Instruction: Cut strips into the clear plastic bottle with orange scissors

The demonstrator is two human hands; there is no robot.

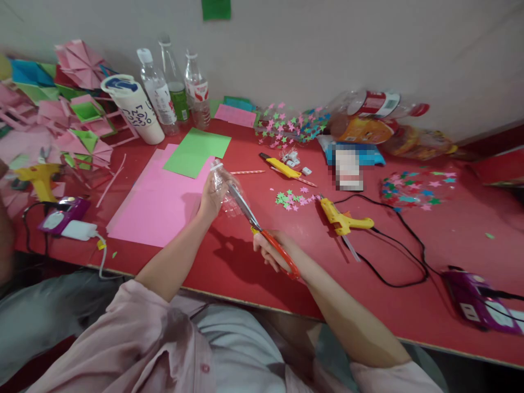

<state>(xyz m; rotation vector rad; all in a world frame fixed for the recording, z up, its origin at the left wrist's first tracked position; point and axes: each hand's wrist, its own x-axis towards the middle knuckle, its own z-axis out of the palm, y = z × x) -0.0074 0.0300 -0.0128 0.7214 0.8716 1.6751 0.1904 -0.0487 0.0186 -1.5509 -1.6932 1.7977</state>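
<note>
My left hand [212, 194] is closed around a clear plastic bottle piece [231, 191] with its neck pointing up and away from me. In my right hand [274, 248] is a pair of scissors [282, 252] with orange-red handles. Their blades reach up and left to the bottle piece and overlap it; whether they are cutting the plastic I cannot tell. Pink sheets [151, 202] lie left of my left hand, with a green sheet [198, 152] over their far corner. Small paper stars [292, 200] are scattered just beyond the scissors.
A yellow glue gun [344, 218] with a looping black cord lies at right, near a purple power strip [481, 300]. A yellow cutter [282, 165] lies ahead. Bottles [198, 90] and a cup [135, 109] stand by the wall. Another person sits at left near a second glue gun [41, 177].
</note>
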